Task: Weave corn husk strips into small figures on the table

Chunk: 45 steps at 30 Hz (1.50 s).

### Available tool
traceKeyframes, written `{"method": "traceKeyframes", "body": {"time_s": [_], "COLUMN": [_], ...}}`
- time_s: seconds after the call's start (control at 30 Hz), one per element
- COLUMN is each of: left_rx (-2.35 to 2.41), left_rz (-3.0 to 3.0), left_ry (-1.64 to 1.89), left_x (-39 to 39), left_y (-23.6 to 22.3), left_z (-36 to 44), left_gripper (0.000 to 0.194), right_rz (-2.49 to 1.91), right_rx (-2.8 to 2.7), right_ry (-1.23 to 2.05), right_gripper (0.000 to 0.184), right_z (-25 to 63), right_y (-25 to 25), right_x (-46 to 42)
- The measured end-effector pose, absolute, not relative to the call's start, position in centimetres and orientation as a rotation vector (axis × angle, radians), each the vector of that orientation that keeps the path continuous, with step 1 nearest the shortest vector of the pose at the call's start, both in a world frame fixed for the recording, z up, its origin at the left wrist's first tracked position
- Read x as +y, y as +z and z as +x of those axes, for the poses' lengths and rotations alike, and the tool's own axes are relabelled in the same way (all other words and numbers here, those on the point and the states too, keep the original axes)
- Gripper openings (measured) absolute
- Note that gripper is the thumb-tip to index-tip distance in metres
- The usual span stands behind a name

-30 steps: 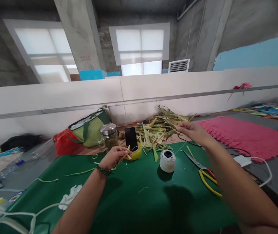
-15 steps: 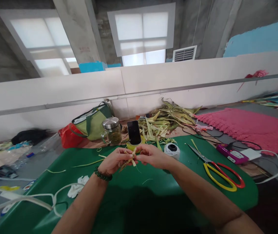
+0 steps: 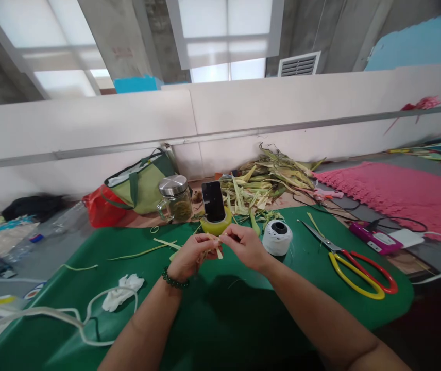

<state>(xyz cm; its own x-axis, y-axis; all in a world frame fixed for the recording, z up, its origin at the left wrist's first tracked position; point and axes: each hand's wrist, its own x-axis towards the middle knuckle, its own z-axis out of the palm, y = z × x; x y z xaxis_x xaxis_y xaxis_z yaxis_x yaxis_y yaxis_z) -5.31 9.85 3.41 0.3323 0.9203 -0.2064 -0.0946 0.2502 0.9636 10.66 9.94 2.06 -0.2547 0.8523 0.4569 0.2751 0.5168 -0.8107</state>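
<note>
My left hand point(image 3: 189, 256), with a dark green bead bracelet at its wrist, pinches a small bundle of pale corn husk strips point(image 3: 219, 252). Right against it, my right hand point(image 3: 244, 246) is closed, thumb and fingertips together on a fine white thread at the bundle's upper end. The thread is so thin that its path between the fingers is hard to follow. Just right of my right hand stands a white spool of thread point(image 3: 277, 239). Behind both hands a dark phone point(image 3: 213, 201) leans upright in a roll of yellow tape point(image 3: 216, 224).
A heap of dry corn husks point(image 3: 278, 172) lies behind the spool. Scissors point(image 3: 342, 257) with red and yellow handles rest at right. A lidded glass mug point(image 3: 176, 200), green bag point(image 3: 143, 185), crumpled tissue point(image 3: 123, 292) and white cable point(image 3: 85, 330) are at left on or around the green mat point(image 3: 220, 330).
My right hand came from the upper right, drawing thread, back to the bundle in my left hand. Both hands now work close together. The view has tipped downward.
</note>
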Motion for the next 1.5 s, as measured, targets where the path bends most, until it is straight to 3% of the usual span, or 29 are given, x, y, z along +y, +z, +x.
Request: {"method": "traceKeyframes", "body": {"time_s": [0.17, 0.4, 0.6, 0.97, 1.13, 1.3, 1.33, 1.43, 1.5], "left_rx": [0.983, 1.068, 1.101, 0.978, 0.929, 0.957, 0.972, 1.004, 1.015], "left_rz": [0.980, 0.956, 1.009, 0.835, 0.724, 0.820, 0.850, 0.942, 0.983], "left_ry": [0.858, 0.849, 0.831, 0.841, 0.934, 0.923, 0.908, 0.838, 0.820], "left_x": [10.4, 10.7, 10.2, 10.5, 10.3, 10.3, 10.3, 10.3, 10.2], "left_y": [2.4, 2.5, 2.9, 2.6, 3.5, 3.6, 3.6, 3.3, 3.3], "left_z": [-6.2, -6.6, -5.9, -6.8, -7.4, -7.4, -7.3, -7.0, -6.9], "left_gripper": [0.026, 0.025, 0.023, 0.021, 0.021, 0.024, 0.024, 0.021, 0.020], "right_rz": [-0.991, -0.987, -0.704, -0.716, -0.719, -1.049, -1.094, -1.047, -0.966], "right_rx": [-1.929, -2.066, -2.256, -1.975, -1.968, -1.956, -1.916, -1.752, -1.693], "right_ry": [0.885, 0.576, 0.401, 0.454, 0.594, 0.671, 0.754, 1.267, 1.624], "right_gripper": [0.019, 0.015, 0.014, 0.015, 0.017, 0.007, 0.010, 0.042, 0.048], "right_z": [11.8, 13.1, 12.7, 14.1, 14.3, 13.6, 13.3, 11.9, 11.1], "right_y": [2.1, 2.9, 3.1, 3.8, 4.2, 3.8, 3.5, 2.6, 2.1], "right_x": [10.6, 10.3, 9.7, 9.9, 9.8, 10.0, 10.1, 10.2, 10.2]}}
